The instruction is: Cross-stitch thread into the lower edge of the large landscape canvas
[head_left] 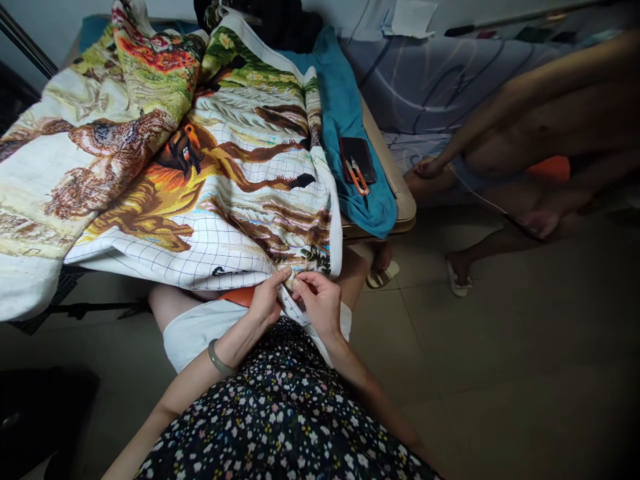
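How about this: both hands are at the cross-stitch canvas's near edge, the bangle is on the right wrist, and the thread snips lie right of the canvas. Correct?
No: the head view shows the bangle on the wrist of the left hand, not the right hand. The rest stands: both hands at the near edge of the cross-stitch canvas, thread snips to its right.

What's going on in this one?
A person's left hand and right hand pinch the near edge of a partly stitched cross-stitch canvas, close together. The canvas is spread over a table and overhangs its near side. To the right, orange snips lie partly across a dark phone on a teal cloth.
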Tool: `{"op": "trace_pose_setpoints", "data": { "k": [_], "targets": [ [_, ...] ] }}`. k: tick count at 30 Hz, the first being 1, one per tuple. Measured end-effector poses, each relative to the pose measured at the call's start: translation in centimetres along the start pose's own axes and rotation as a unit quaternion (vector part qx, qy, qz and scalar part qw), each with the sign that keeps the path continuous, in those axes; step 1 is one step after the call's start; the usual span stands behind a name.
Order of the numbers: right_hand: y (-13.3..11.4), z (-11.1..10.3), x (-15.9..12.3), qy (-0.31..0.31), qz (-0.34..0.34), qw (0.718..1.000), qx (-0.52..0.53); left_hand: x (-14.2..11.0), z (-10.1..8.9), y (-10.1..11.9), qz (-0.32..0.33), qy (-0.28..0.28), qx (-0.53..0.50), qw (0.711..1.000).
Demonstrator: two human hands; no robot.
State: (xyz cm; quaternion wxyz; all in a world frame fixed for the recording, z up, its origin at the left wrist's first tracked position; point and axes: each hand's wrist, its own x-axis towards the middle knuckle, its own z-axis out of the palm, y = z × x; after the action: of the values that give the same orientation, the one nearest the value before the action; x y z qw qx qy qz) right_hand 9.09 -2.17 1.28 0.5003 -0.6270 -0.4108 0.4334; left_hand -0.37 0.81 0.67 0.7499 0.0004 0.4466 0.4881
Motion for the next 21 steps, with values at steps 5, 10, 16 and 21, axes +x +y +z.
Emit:
{"op": "trace_pose_setpoints", "data": {
  "k": [5, 10, 16, 21],
  "targets": [
    [0.13, 0.0, -0.04, -0.002, -0.013, 1.0, -0.007, 0.13, -0.19, -0.06, 0.003, -0.006, 0.003, 1.0],
    [0.33, 0.07, -0.23, -0.001, -0.006, 1.0, -0.007, 0.07, -0.08, 0.05, -0.007, 0.001, -0.001, 1.0],
    [0.33, 0.27, -0.39, 0.004, 0.006, 1.0, -0.001, -0.07, 0.11, 0.12, -0.005, 0.001, -0.004, 1.0],
    [0.48, 0.45, -0.38, 0.01, -0.002, 1.0, 0.004, -0.02, 0.02, 0.0, 0.0, 0.011, -0.009, 1.0]
  ]
}}
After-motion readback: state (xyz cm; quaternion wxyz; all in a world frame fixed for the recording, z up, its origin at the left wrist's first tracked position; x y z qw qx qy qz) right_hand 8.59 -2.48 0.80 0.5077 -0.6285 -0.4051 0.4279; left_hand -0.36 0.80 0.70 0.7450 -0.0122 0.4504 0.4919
